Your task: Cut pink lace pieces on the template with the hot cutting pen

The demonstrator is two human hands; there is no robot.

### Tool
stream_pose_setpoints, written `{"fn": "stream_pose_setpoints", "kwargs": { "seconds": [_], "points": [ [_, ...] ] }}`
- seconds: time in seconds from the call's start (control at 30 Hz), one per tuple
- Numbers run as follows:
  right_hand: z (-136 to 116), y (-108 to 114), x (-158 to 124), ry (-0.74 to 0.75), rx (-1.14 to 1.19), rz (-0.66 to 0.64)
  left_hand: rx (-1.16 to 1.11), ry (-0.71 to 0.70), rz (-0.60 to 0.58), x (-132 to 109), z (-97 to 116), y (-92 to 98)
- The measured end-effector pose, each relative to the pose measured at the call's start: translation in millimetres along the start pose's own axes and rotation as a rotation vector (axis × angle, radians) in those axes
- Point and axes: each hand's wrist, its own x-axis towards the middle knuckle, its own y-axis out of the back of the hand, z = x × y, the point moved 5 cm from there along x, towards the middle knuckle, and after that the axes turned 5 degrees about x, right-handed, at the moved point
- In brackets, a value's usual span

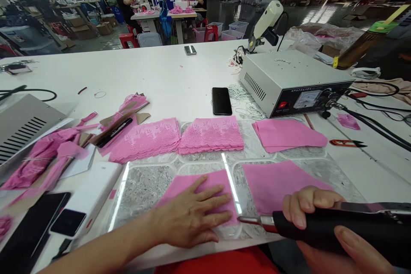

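My left hand (pixel 189 214) lies flat and open, fingers spread, pressing a pink fabric piece (pixel 205 182) onto a clear glass plate (pixel 144 188). My right hand (pixel 321 222) is closed round a black hand-held cutting tool (pixel 340 227), whose metal tip (pixel 252 220) touches the right edge of that piece. Another pink fabric piece (pixel 276 182) lies just right of the tip. Two pink lace pieces (pixel 144 139) (pixel 210 133) and a stack of pink fabric (pixel 287 133) lie further back.
A grey control box (pixel 289 81) stands behind to the right, cables trailing from it. A black phone (pixel 221 100), red snips (pixel 346 143), pink scraps (pixel 48 154), a grey box (pixel 22 124) at left and a white device (pixel 86 197) surround the plate. Other people work far behind.
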Motion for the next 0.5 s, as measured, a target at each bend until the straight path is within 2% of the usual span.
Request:
{"fn": "stream_pose_setpoints", "kwargs": {
  "seconds": [0.2, 0.4, 0.5],
  "points": [
    [2.0, -0.1, -1.2, -0.016, 0.003, 0.012, -0.015, -0.001, 0.015, -0.1, 0.1, -0.5],
    [2.0, -4.1, 2.5, 0.028, -0.016, -0.070, -0.049, 0.007, 0.049, -0.5, 0.4, -0.7],
    [1.4, -5.0, 2.5, 0.042, -0.031, -0.071, -0.059, 0.008, 0.064, 0.1, 1.5, 1.7]
  ]
}}
